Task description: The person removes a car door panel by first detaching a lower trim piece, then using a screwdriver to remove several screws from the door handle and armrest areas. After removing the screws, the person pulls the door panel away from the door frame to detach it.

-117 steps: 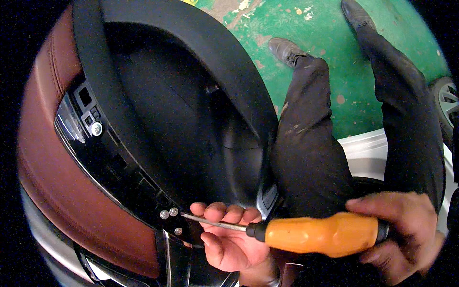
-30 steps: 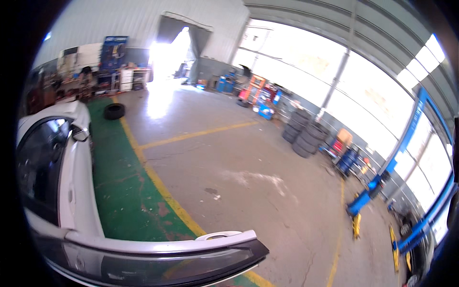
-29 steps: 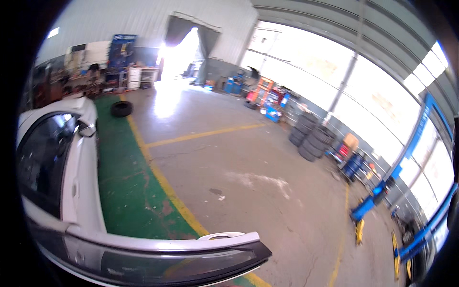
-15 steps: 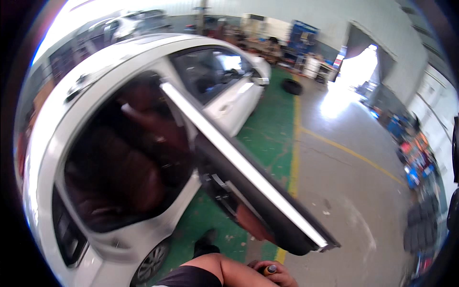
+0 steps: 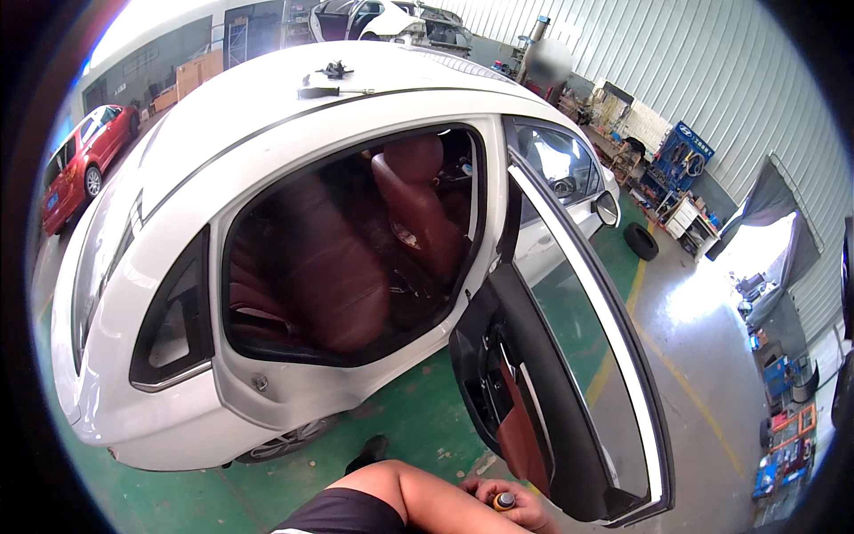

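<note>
My bare left arm (image 5: 418,494) bends in from the lower edge toward my right hand (image 5: 527,509), whose fingers wrap round a yellow-and-black screwdriver handle (image 5: 503,500). My left hand is too hidden at the edge to make out. Just beyond them stands the detached-looking or swung-out white car door (image 5: 578,356), with black and maroon trim. The white car (image 5: 178,267) shows maroon seats (image 5: 414,205) through its door opening. On its roof lie a black part (image 5: 334,69) and a tool (image 5: 325,92).
A red car (image 5: 84,160) is at the far left, another white car (image 5: 374,20) at the back. A tire (image 5: 640,240) lies on the green floor. A workbench (image 5: 689,222) and tool board (image 5: 680,160) line the wall; blue and orange equipment (image 5: 783,445) is at the right.
My view has swung from the trim panel across the workshop and left onto the white car. The screwdriver, earlier held over the panel's screws, is now low at the bottom edge.
</note>
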Demonstrator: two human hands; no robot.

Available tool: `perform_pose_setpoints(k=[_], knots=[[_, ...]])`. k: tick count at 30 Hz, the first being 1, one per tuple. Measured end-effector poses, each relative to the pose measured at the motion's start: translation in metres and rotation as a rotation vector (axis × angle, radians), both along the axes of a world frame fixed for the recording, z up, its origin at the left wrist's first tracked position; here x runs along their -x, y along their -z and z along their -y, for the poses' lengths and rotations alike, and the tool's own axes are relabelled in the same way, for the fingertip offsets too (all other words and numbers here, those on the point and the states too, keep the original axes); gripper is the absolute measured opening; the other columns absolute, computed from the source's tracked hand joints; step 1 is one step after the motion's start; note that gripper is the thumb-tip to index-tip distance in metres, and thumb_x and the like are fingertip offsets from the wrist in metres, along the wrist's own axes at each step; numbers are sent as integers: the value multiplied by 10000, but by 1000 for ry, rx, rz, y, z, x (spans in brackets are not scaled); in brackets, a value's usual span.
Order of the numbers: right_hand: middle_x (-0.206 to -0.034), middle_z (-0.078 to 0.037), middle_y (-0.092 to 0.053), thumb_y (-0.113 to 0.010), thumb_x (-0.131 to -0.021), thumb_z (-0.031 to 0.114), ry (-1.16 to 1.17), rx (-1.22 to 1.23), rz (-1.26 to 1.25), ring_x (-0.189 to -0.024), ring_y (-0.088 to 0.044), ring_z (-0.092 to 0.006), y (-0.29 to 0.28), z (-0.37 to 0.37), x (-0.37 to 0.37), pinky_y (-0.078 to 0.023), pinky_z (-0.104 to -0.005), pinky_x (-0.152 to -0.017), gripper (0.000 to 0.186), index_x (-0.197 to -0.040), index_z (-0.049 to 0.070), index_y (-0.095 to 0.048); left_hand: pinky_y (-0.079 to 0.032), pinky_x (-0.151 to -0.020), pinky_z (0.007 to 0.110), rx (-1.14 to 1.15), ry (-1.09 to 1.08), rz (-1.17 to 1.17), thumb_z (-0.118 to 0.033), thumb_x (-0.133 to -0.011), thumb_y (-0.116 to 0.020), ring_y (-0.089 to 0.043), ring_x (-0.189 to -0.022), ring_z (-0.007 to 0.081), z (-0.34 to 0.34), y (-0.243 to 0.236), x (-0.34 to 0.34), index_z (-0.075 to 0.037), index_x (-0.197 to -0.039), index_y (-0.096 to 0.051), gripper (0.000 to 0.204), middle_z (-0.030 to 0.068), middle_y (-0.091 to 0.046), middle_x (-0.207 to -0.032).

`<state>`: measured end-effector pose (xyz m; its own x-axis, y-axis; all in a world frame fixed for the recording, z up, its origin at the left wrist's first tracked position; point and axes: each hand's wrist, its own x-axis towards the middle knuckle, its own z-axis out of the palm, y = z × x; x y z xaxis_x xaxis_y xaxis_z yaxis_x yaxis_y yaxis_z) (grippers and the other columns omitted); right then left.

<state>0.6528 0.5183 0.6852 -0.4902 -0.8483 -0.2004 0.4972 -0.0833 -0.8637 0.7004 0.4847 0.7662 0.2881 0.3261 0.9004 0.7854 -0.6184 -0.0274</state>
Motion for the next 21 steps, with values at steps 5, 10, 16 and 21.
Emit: perform_pose_setpoints(k=[5, 10, 16, 21], knots=[[-1233, -130, -520, -766, -775, 362, 40, 71, 79, -1180, -487, -242, 5, 37, 23, -323, -374, -1043, 447, -1036, 45, -589, -458, -711, 400, -55, 64, 63, -255, -891, -516, -593, -801, 234, 46, 1, 30, -104, -791, -558, 186, 47, -582, -802], [-1233, -123, -526, -740, -821, 309, 101, -15, 121, -1190, -487, -240, 35, 49, 34, -327, -373, -1045, 403, -1076, 42, -580, -463, -716, 396, -56, 171, 80, -251, -880, -525, -593, -802, 239, 82, 9, 54, -102, -786, -565, 181, 51, -583, -804], [-1322, -150, -518, -702, -868, 237, 281, -84, 61, -1249, -475, -260, 44, 81, 45, -326, -379, -1063, 346, -1111, 22, -581, -471, -715, 399, -52, 266, 124, -236, -870, -536, -595, -802, 247, 105, 29, 83, -100, -785, -571, 164, 53, -587, -804], [-1210, -134, -565, -706, -860, 190, 298, 66, 250, -1161, -497, -233, 44, 105, 51, -356, -374, -1010, 294, -1071, 19, -594, -471, -704, 401, -76, 322, 230, -233, -869, -542, -590, -794, 246, 132, 30, 92, -93, -792, -575, 163, 55, -579, -796]])
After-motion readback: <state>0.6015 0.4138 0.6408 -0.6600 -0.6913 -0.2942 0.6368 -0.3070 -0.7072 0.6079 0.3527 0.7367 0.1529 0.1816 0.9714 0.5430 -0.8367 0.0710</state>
